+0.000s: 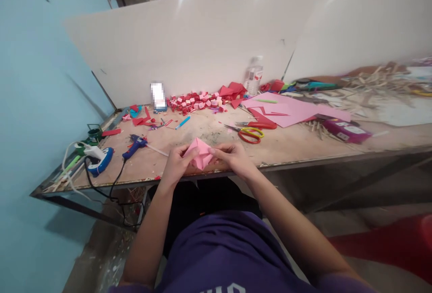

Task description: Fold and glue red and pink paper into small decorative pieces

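Observation:
Between my two hands is a folded piece of pink paper (201,154), its point facing away from me, at the table's front edge. My left hand (180,160) grips its left side, the thumb lying on top. On the right side my right hand (231,155) pinches it between thumb and fingers; the fingertips beneath the paper are hidden. Just beyond my right hand lie scissors (251,134) with yellow and red handles and a red-handled cutting tool (258,125). A blue glue gun (134,146) rests to the left of my left hand.
Small red and pink folded paper cubes (195,102) are heaped along the back. A phone (158,96) and a clear bottle (254,77) stand there too. Pink sheets (293,108) and a purple box (347,130) lie right. A blue-white power strip (100,161) with cables sits left.

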Demonstrator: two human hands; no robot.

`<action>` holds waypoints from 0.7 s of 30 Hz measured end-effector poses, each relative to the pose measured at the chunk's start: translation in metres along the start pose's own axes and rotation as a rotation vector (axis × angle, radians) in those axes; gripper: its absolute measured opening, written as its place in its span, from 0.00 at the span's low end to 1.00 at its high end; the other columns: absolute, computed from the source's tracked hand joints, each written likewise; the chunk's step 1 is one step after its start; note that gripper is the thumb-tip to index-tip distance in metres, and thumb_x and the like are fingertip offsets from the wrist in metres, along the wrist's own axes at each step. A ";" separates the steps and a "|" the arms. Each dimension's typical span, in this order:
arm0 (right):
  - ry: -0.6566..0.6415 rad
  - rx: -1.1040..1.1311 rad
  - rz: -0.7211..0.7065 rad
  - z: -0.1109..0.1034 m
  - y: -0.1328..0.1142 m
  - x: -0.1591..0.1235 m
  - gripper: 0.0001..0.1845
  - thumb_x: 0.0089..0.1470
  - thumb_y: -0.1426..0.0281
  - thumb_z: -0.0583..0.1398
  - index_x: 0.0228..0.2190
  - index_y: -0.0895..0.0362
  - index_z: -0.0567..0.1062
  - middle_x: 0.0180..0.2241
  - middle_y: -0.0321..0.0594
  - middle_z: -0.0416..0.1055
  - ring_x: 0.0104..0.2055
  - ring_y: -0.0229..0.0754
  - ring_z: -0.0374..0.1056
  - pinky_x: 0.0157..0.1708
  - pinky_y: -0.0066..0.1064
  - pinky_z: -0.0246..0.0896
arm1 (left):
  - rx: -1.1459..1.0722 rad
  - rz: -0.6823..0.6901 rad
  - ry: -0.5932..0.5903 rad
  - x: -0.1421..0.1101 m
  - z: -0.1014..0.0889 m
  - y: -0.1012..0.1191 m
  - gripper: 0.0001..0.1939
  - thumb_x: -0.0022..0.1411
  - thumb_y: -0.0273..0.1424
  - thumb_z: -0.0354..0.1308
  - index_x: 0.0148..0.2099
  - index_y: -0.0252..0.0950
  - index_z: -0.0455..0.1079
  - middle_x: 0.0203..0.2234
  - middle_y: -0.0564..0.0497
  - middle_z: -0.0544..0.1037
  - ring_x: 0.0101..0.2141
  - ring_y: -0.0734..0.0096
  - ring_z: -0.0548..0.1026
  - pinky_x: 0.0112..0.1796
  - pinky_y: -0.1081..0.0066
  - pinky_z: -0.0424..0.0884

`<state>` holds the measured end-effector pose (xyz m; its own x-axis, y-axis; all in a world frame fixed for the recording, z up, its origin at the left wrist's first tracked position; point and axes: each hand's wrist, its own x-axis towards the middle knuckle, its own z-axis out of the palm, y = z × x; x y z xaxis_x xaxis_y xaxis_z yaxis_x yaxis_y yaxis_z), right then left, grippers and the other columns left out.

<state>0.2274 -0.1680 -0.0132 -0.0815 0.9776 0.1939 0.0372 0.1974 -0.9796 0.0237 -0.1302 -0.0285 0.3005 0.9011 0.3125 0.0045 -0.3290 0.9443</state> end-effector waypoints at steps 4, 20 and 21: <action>0.073 -0.050 -0.024 0.000 0.001 0.000 0.26 0.48 0.48 0.72 0.22 0.60 0.81 0.22 0.43 0.78 0.24 0.40 0.69 0.28 0.30 0.64 | -0.110 -0.075 -0.001 -0.004 -0.003 -0.005 0.30 0.60 0.57 0.62 0.36 0.31 0.77 0.21 0.53 0.72 0.20 0.77 0.66 0.22 0.76 0.58; 0.062 -0.159 -0.083 0.000 0.007 0.000 0.26 0.54 0.49 0.69 0.24 0.60 0.80 0.21 0.42 0.76 0.23 0.39 0.69 0.26 0.30 0.63 | -0.083 -0.149 -0.027 -0.011 -0.002 0.005 0.21 0.54 0.46 0.72 0.33 0.31 0.77 0.23 0.53 0.74 0.23 0.75 0.70 0.25 0.75 0.70; 0.051 -0.152 -0.072 0.000 0.007 0.000 0.26 0.54 0.49 0.69 0.24 0.60 0.80 0.21 0.41 0.75 0.22 0.39 0.69 0.25 0.29 0.63 | -0.099 -0.154 -0.032 -0.011 -0.001 0.006 0.20 0.53 0.45 0.73 0.34 0.31 0.77 0.24 0.53 0.75 0.23 0.75 0.71 0.25 0.75 0.71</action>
<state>0.2277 -0.1664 -0.0203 -0.0385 0.9622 0.2695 0.1831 0.2719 -0.9448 0.0192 -0.1413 -0.0261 0.3339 0.9286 0.1618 -0.0405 -0.1574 0.9867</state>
